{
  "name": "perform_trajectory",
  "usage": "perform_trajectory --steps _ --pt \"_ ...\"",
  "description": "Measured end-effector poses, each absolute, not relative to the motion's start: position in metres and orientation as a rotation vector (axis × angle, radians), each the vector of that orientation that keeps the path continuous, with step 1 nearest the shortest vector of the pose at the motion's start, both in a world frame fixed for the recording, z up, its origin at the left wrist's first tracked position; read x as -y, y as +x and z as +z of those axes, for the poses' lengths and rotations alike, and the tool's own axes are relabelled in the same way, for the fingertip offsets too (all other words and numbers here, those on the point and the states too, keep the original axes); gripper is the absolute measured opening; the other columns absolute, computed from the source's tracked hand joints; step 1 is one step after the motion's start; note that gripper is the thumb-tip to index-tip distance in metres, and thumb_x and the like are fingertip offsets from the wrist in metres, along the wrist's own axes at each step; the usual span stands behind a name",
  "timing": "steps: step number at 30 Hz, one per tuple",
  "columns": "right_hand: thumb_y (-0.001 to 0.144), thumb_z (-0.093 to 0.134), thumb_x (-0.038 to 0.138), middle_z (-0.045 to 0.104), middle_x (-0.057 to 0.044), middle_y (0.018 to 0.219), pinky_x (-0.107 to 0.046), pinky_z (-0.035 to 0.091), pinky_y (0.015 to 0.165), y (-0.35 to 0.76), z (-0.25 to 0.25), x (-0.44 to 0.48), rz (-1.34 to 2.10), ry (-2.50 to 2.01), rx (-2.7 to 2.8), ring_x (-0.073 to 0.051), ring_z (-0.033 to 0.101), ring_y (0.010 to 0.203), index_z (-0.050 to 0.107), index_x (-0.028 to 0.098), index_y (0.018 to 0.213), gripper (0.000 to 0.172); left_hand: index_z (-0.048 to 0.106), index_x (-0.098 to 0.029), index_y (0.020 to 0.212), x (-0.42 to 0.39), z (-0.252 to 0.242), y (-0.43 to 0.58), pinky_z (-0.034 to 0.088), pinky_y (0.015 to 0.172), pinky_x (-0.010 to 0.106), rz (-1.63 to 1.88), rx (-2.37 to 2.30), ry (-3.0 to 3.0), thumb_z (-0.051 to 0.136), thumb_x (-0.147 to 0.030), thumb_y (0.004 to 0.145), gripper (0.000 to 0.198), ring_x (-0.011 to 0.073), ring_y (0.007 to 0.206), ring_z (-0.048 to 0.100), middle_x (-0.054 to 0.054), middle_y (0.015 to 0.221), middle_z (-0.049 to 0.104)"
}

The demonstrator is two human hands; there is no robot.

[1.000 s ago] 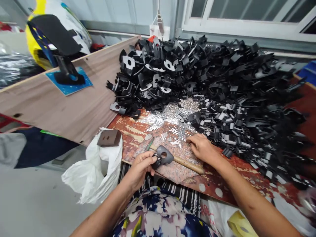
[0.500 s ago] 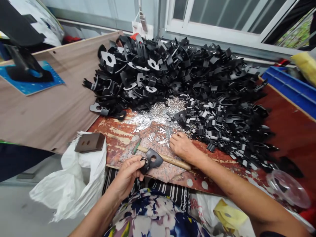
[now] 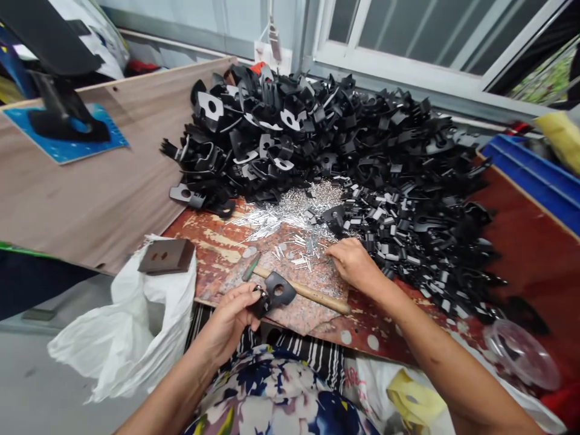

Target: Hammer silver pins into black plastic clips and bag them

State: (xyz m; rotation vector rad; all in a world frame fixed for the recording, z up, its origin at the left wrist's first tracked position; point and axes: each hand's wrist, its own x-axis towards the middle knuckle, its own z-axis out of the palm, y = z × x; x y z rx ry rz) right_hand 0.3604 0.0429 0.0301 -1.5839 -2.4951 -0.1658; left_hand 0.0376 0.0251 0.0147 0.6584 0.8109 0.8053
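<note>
Slightly rightward since half a second ago, the right hand [image 3: 353,263] has slid along the loose pins [image 3: 290,214], fingertips bent down among them; whether they pinch one I cannot tell. Nearest, the left hand [image 3: 231,317] has stayed above the lap, thumb and fingers pinching a black bracket [image 3: 274,293] hole-up, probably to keep that hole reachable. Just behind, a hammer [image 3: 308,294] lies across the mat [image 3: 317,314]. At the left, a white bag [image 3: 122,338] gapes, contents hidden, with a brown block [image 3: 165,255] on its rim. Farther back rises the heap of brackets [image 3: 362,139], and a blue crate [image 3: 530,172] beyond.
</note>
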Motion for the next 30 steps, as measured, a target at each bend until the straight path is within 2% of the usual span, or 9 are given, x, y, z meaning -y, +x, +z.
perform_trajectory --steps 6,9,13,17,19,23,30 --pt "0.094 0.053 0.006 0.064 -0.004 0.075 -0.033 0.036 0.082 0.331 0.020 -0.047 -0.179 -1.507 2.637 -0.019 0.051 0.080 0.063 0.018 0.079 0.022 0.064 -0.015 0.068 -0.023 0.017 0.044 0.043 0.040 0.018 0.809 -0.819 0.642 0.083 -0.034 0.072 0.027 0.0086 0.054 0.044 0.002 0.074 0.057" --pt "0.092 0.053 0.004 0.064 -0.007 0.079 -0.035 0.038 0.083 0.320 0.012 -0.055 -0.198 -1.490 2.620 -0.021 0.051 0.082 0.063 0.017 0.080 0.020 0.067 -0.014 0.071 -0.022 0.020 0.044 0.043 0.040 0.018 0.816 -0.813 0.639 0.082 -0.033 0.072 0.024 0.0087 0.055 0.044 0.001 0.073 0.058" --pt "0.086 0.052 0.002 0.065 -0.011 0.081 -0.036 0.042 0.077 0.320 0.022 -0.054 -0.196 -1.512 2.471 -0.023 0.054 0.081 0.065 0.014 0.081 0.018 0.072 -0.012 0.078 -0.023 0.025 0.039 0.044 0.041 0.019 0.867 -0.748 0.604 0.081 -0.035 0.072 0.025 0.0103 0.057 0.049 0.004 0.077 0.062" --pt "0.093 0.056 0.013 0.071 -0.004 0.088 -0.034 0.049 0.078 0.303 0.053 -0.029 0.188 -1.414 2.077 -0.020 0.063 0.083 0.068 0.020 0.090 0.014 0.072 -0.011 0.077 -0.028 0.025 0.039 0.045 0.039 0.020 0.930 -0.734 0.520 0.076 -0.049 0.076 0.038 0.0122 0.055 0.053 0.007 0.076 0.065" --pt "0.094 0.059 0.018 0.073 -0.001 0.094 -0.035 0.051 0.082 0.282 0.066 -0.014 0.411 -1.275 1.905 -0.018 0.066 0.089 0.068 0.023 0.091 0.011 0.072 -0.011 0.074 -0.030 0.023 0.043 0.042 0.036 0.018 0.945 -0.735 0.503 0.076 -0.048 0.078 0.037 0.0115 0.054 0.052 0.006 0.073 0.064" --pt "0.094 0.063 0.018 0.074 0.000 0.098 -0.042 0.046 0.094 0.235 0.071 0.000 0.440 -1.103 1.887 -0.019 0.065 0.095 0.067 0.025 0.091 0.008 0.072 -0.012 0.073 -0.030 0.020 0.052 0.042 0.036 0.017 0.954 -0.699 0.495 0.080 -0.035 0.077 0.025 0.0106 0.056 0.052 0.002 0.071 0.062" --pt "0.096 0.059 0.017 0.073 0.003 0.088 -0.052 0.030 0.113 0.213 0.060 -0.004 0.155 -1.203 1.979 -0.016 0.064 0.087 0.064 0.024 0.089 0.011 0.074 -0.012 0.079 -0.027 0.023 0.051 0.050 0.040 0.020 0.973 -0.703 0.459 0.085 -0.037 0.073 0.028 0.0105 0.054 0.055 0.001 0.071 0.063"
